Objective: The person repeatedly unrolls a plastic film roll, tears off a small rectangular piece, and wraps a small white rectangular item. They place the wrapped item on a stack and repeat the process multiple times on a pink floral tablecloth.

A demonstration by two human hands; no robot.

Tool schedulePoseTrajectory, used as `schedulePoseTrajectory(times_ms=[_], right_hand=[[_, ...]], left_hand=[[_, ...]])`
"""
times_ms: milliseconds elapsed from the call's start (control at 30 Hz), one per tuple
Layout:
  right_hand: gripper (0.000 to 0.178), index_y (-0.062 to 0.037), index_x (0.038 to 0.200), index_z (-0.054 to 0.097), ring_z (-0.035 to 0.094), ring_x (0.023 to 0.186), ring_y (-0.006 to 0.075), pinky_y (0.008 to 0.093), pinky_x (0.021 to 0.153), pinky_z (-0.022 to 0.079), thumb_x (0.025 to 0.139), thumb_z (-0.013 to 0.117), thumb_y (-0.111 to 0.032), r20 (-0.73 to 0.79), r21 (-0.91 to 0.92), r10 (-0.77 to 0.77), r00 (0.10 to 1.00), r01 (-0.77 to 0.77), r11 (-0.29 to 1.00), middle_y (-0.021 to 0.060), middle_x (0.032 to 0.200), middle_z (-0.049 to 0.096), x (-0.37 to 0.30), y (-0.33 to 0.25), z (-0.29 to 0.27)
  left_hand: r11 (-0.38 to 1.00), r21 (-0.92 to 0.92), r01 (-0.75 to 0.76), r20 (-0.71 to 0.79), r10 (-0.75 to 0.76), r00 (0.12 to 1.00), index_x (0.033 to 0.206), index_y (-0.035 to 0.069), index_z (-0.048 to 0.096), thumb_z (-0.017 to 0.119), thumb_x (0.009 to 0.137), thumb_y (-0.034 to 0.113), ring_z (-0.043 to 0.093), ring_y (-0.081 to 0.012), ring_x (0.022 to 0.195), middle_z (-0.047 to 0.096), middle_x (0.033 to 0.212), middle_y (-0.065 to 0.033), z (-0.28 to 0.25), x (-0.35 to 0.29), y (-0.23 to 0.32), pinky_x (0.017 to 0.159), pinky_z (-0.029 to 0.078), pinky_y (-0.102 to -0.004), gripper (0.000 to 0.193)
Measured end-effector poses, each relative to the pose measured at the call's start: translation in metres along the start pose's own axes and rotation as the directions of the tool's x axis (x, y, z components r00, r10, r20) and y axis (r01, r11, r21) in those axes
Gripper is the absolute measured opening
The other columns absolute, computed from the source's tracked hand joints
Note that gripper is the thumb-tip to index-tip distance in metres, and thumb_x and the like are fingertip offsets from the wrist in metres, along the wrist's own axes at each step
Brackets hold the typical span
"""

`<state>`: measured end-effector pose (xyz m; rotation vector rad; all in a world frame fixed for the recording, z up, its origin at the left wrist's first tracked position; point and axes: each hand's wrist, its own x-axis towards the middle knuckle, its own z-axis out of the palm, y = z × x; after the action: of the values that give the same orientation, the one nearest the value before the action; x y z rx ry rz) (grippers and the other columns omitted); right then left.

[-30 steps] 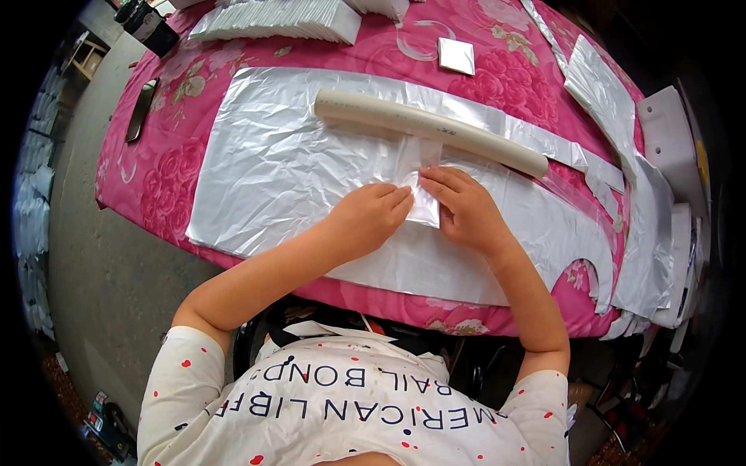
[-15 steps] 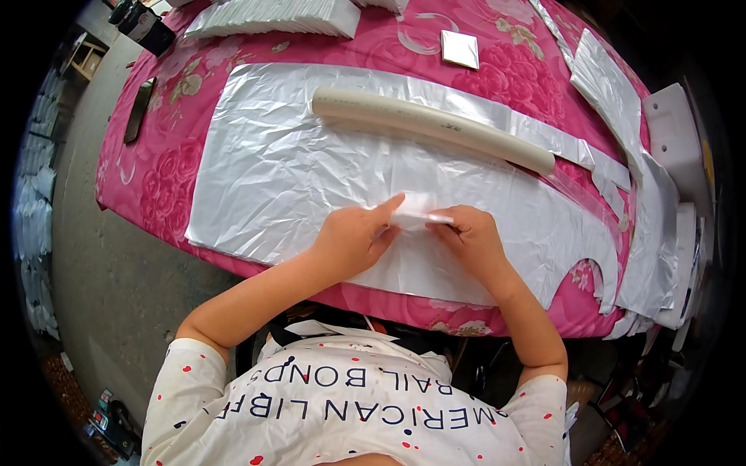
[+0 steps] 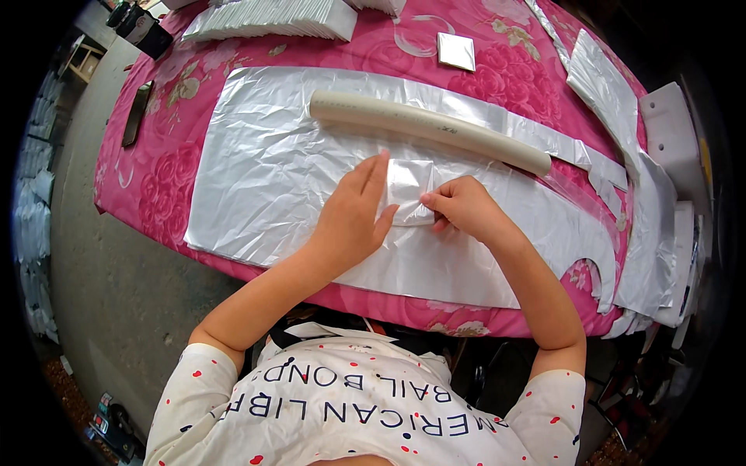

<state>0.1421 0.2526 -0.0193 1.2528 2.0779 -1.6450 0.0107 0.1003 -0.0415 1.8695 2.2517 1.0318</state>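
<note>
A small folded packet of shiny white plastic film lies flat between my hands, on a large stack of the same film. Along its left edge rests my left hand, fingers stretched out and thumb apart. The thumb and fingers of my right hand pinch the packet's lower right edge. Beyond both hands a long beige tube lies across the film.
A pink flowered cloth covers the table. Another square packet lies at the back, near a row of stacked packets. A dark jar and a phone-like black object are at left. White foam boxes stand at right.
The packet has gone from raised and edge-on to lying flat, a little farther away. My left hand has straightened along its side; my right hand has moved slightly away from me.
</note>
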Motion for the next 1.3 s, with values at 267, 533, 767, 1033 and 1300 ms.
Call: schedulePoseTrajectory(times_ms=[267, 533, 767, 1033, 1300], right_hand=[[0.028, 0.0034, 0.071, 0.065, 0.060, 0.052, 0.0137, 0.0261, 0.051, 0.045, 0.083, 0.059, -0.022, -0.012, -0.039, -0.025, 1.000, 0.025, 0.999, 0.0080, 0.059, 0.060, 0.000, 0.000, 0.003], [0.022, -0.0009, 0.067, 0.062, 0.060, 0.059, 0.0180, 0.0298, 0.054, 0.046, 0.065, 0.073, -0.019, -0.107, -0.410, -0.237, 0.965, 0.175, 0.895, 0.0080, 0.061, 0.060, -0.015, 0.000, 0.003], [0.035, -0.0018, 0.094, 0.062, 0.058, 0.085, 0.0295, 0.0383, 0.077, 0.046, 0.069, 0.072, -0.024, -0.143, -0.743, -0.637, 0.757, 0.343, 0.575, 0.0123, 0.089, 0.063, -0.023, -0.014, 0.013], [0.073, -0.0004, 0.136, 0.033, 0.018, 0.135, 0.0377, 0.0485, 0.109, 0.013, 0.085, 0.050, -0.049, -0.031, -0.688, -0.768, 0.639, 0.545, 0.480, 0.0241, 0.144, 0.023, 0.016, 0.002, 0.099], [0.057, -0.0035, 0.133, 0.038, 0.009, 0.138, 0.0365, 0.0506, 0.110, 0.007, 0.088, 0.050, -0.037, 0.293, -0.400, -0.753, 0.589, 0.791, 0.463, 0.0232, 0.146, 0.018, -0.044, -0.009, 0.187]], left_hand=[[0.990, 0.107, -0.093, 0.286, 0.059, 0.956, 0.137, -0.010, 0.019, 0.060, 0.079, 0.042, 0.019, -0.0375, 0.135, 0.022, 0.143, -0.0268, 0.031, 0.000, 0.015, 0.110, 0.016, -0.0452, 0.088], [0.994, 0.073, -0.086, 0.341, 0.056, 0.938, 0.137, -0.013, 0.012, 0.057, 0.078, 0.054, 0.008, -0.0385, 0.138, 0.012, 0.145, -0.0286, 0.035, -0.007, 0.009, 0.111, 0.007, -0.0477, 0.100], [0.968, -0.240, 0.077, 0.138, -0.045, 0.989, 0.138, -0.005, 0.022, 0.062, 0.081, 0.034, 0.024, -0.0350, 0.132, 0.023, 0.141, -0.0271, 0.004, -0.026, 0.007, 0.107, 0.022, -0.0444, 0.079], [0.087, -0.318, 0.944, 0.877, -0.350, 0.328, 0.115, -0.004, 0.056, 0.048, 0.094, 0.017, 0.061, -0.0133, 0.093, 0.065, 0.102, -0.0105, -0.067, -0.147, -0.003, 0.080, 0.048, -0.0242, 0.030], [0.039, -0.490, 0.871, 0.661, -0.634, 0.400, 0.096, -0.003, 0.062, 0.050, 0.091, 0.007, 0.063, -0.0134, 0.080, 0.066, 0.088, -0.0066, -0.067, -0.175, -0.003, 0.070, 0.050, -0.0242, 0.016]])
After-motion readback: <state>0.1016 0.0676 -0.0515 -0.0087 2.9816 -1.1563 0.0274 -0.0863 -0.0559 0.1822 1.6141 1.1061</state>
